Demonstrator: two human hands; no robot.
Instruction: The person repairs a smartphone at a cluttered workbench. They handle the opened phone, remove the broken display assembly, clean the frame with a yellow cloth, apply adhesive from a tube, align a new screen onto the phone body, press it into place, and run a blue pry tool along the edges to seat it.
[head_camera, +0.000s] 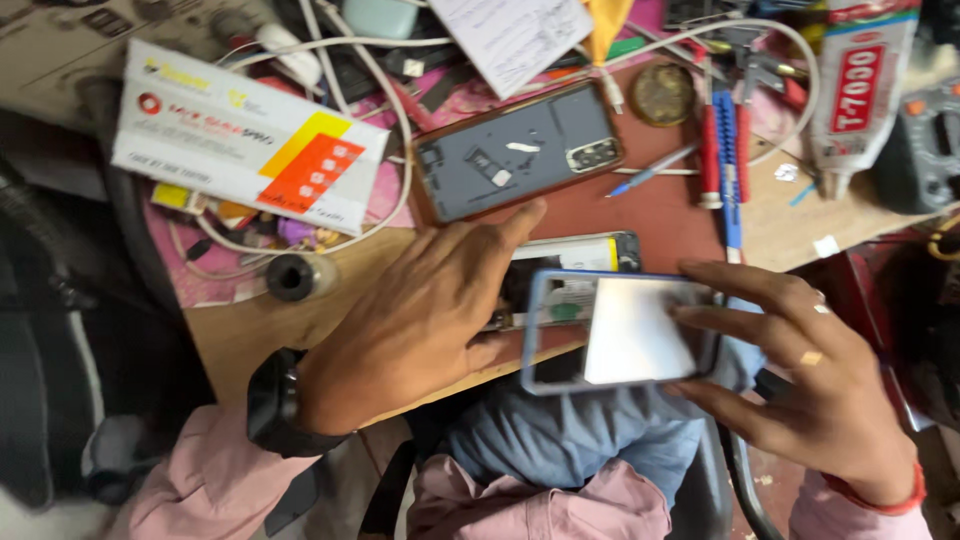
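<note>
Both hands work at the near edge of the wooden tabletop (250, 330). Left hand (420, 310), wearing a black wristwatch (275, 400), lies palm down with fingers loosely spread; its fingertips touch or nearly touch the lower edge of the opened phone body with a brown rim and grey inner plate (515, 150). Whether that hand presses down cannot be told. Right hand (800, 370), with a red band at the wrist, pinches the right end of the blue-framed flat phone part with a white panel (615, 330), thumb on top and fingers underneath, holding it level above the lap.

Partly hidden under the left hand and behind the blue-framed phone part lies 1 further phone assembly with a yellow-edged white battery (575, 255).

Positions relative to the opened phone body:
- Left of it: white rectangular box with red and yellow patches (245, 135), with white cables (370, 70) looping between.
- Lower left: black cylindrical cap (290, 277).
- Right of it: round brass-coloured tin (661, 94), then 2 red-handled tools and 1 blue-handled tool (727, 150) lying side by side.
- Far right: white glue tube with red label (855, 90).
</note>
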